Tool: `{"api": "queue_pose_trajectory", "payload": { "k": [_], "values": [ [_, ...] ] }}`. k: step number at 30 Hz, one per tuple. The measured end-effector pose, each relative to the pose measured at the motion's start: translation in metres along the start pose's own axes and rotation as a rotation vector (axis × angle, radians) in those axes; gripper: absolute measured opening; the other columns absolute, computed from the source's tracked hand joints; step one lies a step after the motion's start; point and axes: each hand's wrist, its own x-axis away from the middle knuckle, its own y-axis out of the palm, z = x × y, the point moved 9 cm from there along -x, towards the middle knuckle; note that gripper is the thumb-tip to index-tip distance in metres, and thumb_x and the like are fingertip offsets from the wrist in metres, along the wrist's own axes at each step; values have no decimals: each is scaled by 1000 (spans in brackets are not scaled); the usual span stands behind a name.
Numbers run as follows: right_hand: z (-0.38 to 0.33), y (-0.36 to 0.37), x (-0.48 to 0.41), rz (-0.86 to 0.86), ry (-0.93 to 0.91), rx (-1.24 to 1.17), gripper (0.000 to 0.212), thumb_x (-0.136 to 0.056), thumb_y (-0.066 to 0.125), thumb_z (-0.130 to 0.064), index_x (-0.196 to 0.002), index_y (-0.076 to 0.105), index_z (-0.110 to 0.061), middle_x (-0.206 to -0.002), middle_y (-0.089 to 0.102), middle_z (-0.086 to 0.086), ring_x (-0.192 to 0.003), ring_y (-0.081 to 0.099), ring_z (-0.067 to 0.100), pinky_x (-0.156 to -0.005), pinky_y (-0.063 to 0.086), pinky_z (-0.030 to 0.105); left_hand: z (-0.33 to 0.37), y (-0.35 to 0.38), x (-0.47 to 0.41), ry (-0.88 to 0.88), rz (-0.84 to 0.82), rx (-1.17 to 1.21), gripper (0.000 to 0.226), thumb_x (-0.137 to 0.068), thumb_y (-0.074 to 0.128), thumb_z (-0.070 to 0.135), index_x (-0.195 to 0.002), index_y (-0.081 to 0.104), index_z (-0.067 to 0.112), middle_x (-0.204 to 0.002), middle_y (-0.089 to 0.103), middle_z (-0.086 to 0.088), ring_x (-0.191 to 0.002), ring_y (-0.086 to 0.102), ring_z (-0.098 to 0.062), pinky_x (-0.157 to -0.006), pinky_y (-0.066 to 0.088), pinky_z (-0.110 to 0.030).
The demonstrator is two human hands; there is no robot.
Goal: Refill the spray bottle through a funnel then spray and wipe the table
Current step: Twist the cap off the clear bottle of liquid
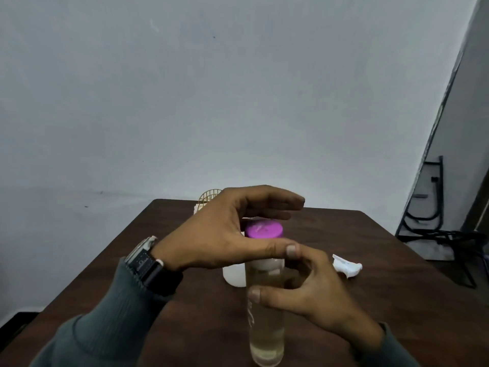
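Note:
A tall clear bottle [266,332] of pale liquid stands on the dark wooden table [370,300] near its front edge. It has a white neck and a pink cap [263,229] on top. My right hand [315,292] grips the bottle's upper body, thumb in front and fingers behind. My left hand [225,234] curls around the pink cap, fingers behind it and thumb across the neck just below it. A white spray head [347,266] lies on the table to the right. A white bottle [234,275] stands just behind the clear one, mostly hidden by my left hand.
A gold wire basket [209,197] stands at the table's far edge, behind my left hand. The pale wall is close behind the table. A black metal frame [434,223] sits on the floor at the right.

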Motion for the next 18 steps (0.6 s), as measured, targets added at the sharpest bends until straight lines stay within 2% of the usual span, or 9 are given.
{"api": "queue_pose_trajectory", "payload": {
  "k": [2, 4, 8, 10, 12, 13, 15, 16, 18],
  "values": [
    [4, 8, 1, -58, 25, -34, 43, -70, 97, -11, -107, 79, -24, -103, 80, 11, -101, 78, 33, -89, 61, 62, -4, 2, 1, -5, -76, 58, 54, -78, 87, -2, -128, 67, 7, -126, 75, -6, -121, 71, -21, -104, 56, -38],
    [9, 12, 2, -68, 36, -30, 44, -67, 99, -10, -101, 80, -29, -100, 81, 7, -99, 79, 28, -86, 64, 56, -7, 4, 3, -10, -158, 118, 51, -74, 84, -14, -120, 69, 2, -119, 76, -13, -114, 73, -28, -100, 56, -37],
    [17, 17, -1, -89, 56, -52, 45, -68, 96, 1, -90, 80, -35, -89, 80, -3, -90, 77, 12, -75, 60, 29, -17, 5, 3, -27, -186, 126, 44, -71, 85, -17, -110, 73, 0, -113, 78, -14, -110, 74, -29, -97, 57, -34],
    [20, 18, -4, -95, 71, -73, 46, -69, 94, 4, -86, 79, -37, -86, 79, -5, -88, 77, 10, -75, 58, 25, -24, 3, 2, -42, -157, 137, 42, -72, 86, -15, -109, 75, 2, -112, 78, -13, -109, 75, -29, -96, 58, -33],
    [23, 18, -8, -95, 89, -92, 47, -69, 94, 5, -83, 78, -37, -83, 78, -7, -86, 75, 7, -73, 58, 26, -30, 1, 0, -50, -122, 153, 41, -73, 86, -14, -109, 76, 4, -112, 79, -11, -108, 75, -26, -94, 58, -31],
    [24, 18, -11, -91, 94, -91, 44, -70, 94, 4, -84, 78, -35, -84, 78, -6, -86, 75, 7, -72, 59, 30, -33, 0, -1, -53, -106, 158, 42, -73, 86, -14, -109, 76, 5, -111, 79, -10, -108, 75, -24, -93, 57, -29],
    [27, 18, -15, -84, 101, -99, 37, -70, 95, 0, -90, 77, -27, -89, 78, 0, -90, 75, 14, -78, 62, 49, -36, -2, -3, -59, -85, 161, 42, -73, 86, -12, -109, 77, 7, -111, 79, -9, -107, 75, -23, -93, 58, -29],
    [28, 18, -16, -88, 102, -108, 36, -71, 95, -1, -91, 77, -26, -91, 77, 0, -92, 75, 16, -82, 60, 53, -37, -3, -4, -61, -73, 161, 41, -73, 87, -11, -109, 78, 8, -111, 80, -9, -107, 75, -22, -93, 58, -29],
    [30, 17, -17, -87, 109, -110, 39, -72, 94, 0, -88, 76, -31, -88, 75, -4, -91, 74, 13, -79, 61, 44, -38, -3, -3, -61, -48, 151, 41, -72, 88, -8, -108, 78, 8, -111, 80, -8, -106, 76, -21, -92, 58, -28]
  ]
}}
